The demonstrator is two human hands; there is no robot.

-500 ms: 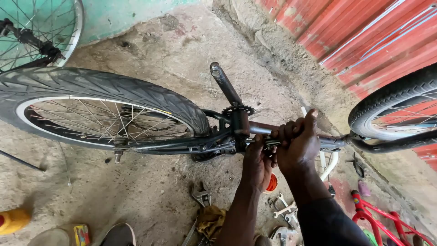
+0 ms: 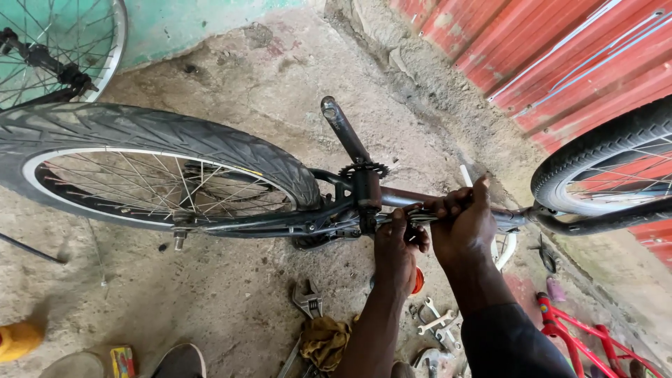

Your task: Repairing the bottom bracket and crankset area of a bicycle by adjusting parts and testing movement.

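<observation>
An upside-down black bicycle spans the view, its rear wheel (image 2: 140,178) at left and front wheel (image 2: 609,168) at right. A crank arm (image 2: 344,129) sticks up from the small chainring (image 2: 362,169) at the bottom bracket. My left hand (image 2: 395,248) grips the frame tube (image 2: 399,198) just right of the bracket from below. My right hand (image 2: 463,222) is closed over the same tube a little further right, thumb raised. What lies under the fingers is hidden.
Wrenches (image 2: 308,302), spanners (image 2: 437,323) and a yellow rag (image 2: 323,341) lie on the concrete ground below the frame. A second wheel (image 2: 56,49) leans at top left. A red corrugated wall (image 2: 560,56) and a red frame (image 2: 581,343) are at right. A shoe (image 2: 180,361) is near the bottom edge.
Both hands stay on the frame tube. My right hand has shifted slightly, with the thumb now raised.
</observation>
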